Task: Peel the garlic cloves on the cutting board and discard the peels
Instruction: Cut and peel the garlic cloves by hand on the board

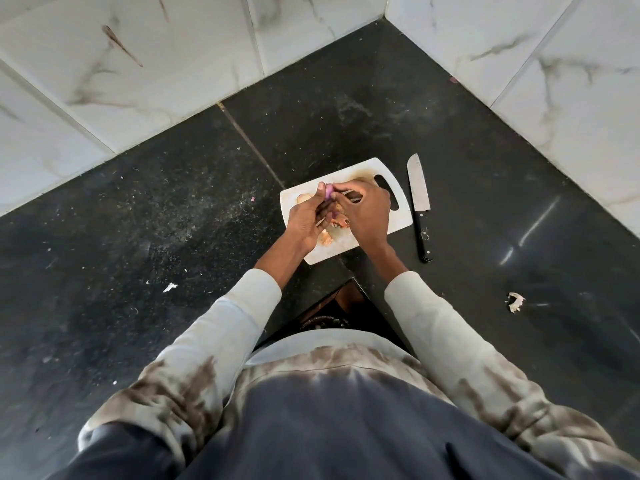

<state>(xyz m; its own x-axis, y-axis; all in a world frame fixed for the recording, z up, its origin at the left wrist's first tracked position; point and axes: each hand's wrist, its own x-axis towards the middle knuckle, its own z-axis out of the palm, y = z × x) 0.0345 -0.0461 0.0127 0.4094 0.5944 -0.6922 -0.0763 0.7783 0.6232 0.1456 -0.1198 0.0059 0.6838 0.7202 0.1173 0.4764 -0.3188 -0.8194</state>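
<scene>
A white cutting board (398, 206) with a handle slot lies on the black counter in the corner. Both hands meet above its middle. My left hand (306, 220) pinches a purplish garlic clove (329, 192) at its fingertips. My right hand (365, 211) touches the same clove from the right, fingers curled on it. Pale orange-tinted peels and cloves (327, 237) lie on the board under and near the hands, partly hidden by them.
A knife (419, 199) with a black handle lies just right of the board, blade pointing away. A loose peel (516, 301) sits on the counter to the right, small white scraps (169, 287) to the left. Marble-tiled walls (138, 64) close the corner behind.
</scene>
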